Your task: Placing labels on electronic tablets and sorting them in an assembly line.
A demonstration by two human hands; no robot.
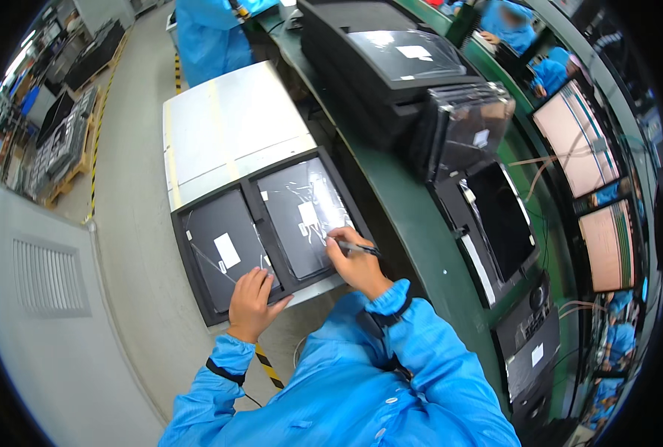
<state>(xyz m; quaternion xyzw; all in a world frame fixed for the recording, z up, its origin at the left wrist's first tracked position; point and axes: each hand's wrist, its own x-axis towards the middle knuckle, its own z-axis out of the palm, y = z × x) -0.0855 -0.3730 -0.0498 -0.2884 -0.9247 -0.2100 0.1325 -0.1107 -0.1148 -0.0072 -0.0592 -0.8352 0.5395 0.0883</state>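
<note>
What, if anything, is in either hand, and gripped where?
The right hand holds a pen by its barrel, between thumb and fingers. The left hand is over the black tray, with no held thing visible.

Your right hand (355, 262) hides the front end of the pen (361, 249). Your left hand (253, 299) covers a corner of the left panel (216, 231). The upper edge cuts off the co-worker (210, 41), the lower edge your jacket (331, 402). You can't make out the details on the screens (576, 145); they're too small.
</note>
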